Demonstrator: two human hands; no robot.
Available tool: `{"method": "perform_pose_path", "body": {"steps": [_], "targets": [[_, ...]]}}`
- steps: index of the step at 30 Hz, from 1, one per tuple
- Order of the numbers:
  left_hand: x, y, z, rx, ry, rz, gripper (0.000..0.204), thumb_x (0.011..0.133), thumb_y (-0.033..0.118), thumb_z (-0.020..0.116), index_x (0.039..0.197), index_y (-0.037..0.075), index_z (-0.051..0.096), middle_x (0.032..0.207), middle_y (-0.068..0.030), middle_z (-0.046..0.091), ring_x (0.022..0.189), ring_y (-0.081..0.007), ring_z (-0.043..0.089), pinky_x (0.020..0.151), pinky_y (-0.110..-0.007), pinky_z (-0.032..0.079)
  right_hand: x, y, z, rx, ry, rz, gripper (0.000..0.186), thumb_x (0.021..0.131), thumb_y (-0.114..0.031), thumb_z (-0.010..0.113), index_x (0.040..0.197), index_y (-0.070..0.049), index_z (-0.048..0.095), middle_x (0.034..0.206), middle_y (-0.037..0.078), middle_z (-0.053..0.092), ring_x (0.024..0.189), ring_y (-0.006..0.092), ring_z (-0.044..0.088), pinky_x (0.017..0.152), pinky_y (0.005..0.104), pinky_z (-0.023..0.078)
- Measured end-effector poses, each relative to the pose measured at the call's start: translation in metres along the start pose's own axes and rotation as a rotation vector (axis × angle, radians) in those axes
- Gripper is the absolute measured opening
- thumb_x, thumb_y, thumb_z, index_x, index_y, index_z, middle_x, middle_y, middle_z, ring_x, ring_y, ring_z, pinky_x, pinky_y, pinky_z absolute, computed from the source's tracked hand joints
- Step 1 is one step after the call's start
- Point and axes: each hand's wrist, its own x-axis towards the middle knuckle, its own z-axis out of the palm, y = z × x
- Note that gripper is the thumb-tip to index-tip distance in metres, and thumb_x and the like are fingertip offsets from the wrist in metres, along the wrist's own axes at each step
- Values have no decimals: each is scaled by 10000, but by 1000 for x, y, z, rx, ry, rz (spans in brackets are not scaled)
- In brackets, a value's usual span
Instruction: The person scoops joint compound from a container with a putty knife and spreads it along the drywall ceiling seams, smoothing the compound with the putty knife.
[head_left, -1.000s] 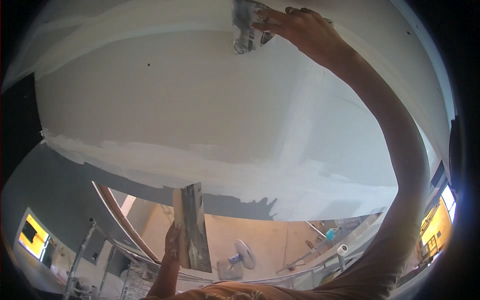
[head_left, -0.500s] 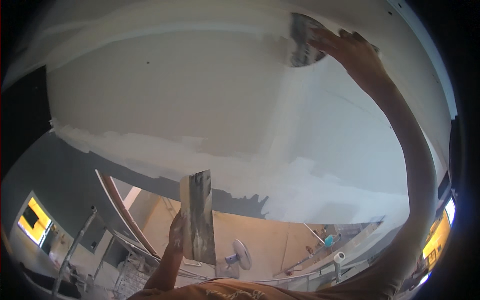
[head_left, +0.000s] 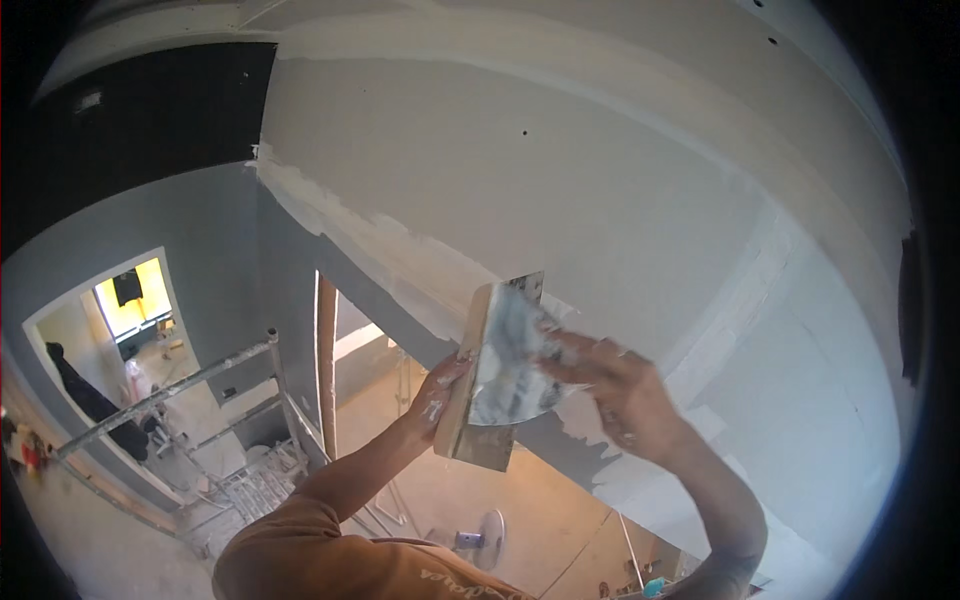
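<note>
My left hand (head_left: 437,395), spotted with white compound, is closed on a flat rectangular tool (head_left: 455,437) with a pale strip along its side and a dark metal plate, held in front of my body. My right hand (head_left: 618,385) grips a wide putty knife (head_left: 510,355), whose smeared blade lies over that plate, with fingers along the blade. Beyond both hands is a grey board surface (head_left: 610,200) with white compound bands (head_left: 340,215) and a dark painted section (head_left: 150,120) at the upper left.
Metal scaffold rails (head_left: 190,390) stand at the lower left, before a grey wall (head_left: 210,250) with a doorway (head_left: 140,300) into a yellow-lit room. Below are another opening (head_left: 325,360) in the wall, a white fan (head_left: 488,540) and the tan floor (head_left: 555,510).
My right hand has brought the putty knife down from the upper surface onto the tool in my left hand. The view has swung left, showing more of the scaffold and doorway.
</note>
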Motion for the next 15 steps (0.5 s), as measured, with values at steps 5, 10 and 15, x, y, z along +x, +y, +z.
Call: {"method": "perform_pose_path", "body": {"steps": [5,10,15], "targets": [[-14,36,-12,83,-1,100,412,970,221,576,1347,62,527,1130,-93,669,1000,-228,689,862,-382,595,-1,32,40,-92,105,-11,684,646,116,570,1281,-114,677,1406,73,581,950,241,638,795,358,545],[-26,82,-51,111,137,296,432,996,194,567,1407,89,491,1182,-68,648,1037,-212,667,874,-374,587,-21,59,74,14,152,63,684,745,159,552,1364,-129,583,1441,68,523,894,228,633,799,345,541],[-15,99,-48,624,532,789,466,1008,169,574,1446,72,449,1259,-43,566,1114,-138,575,922,-316,499,-26,2,110,1663,278,646,306,927,91,531,1190,-62,563,958,109,607,818,170,568,637,310,463]]}}
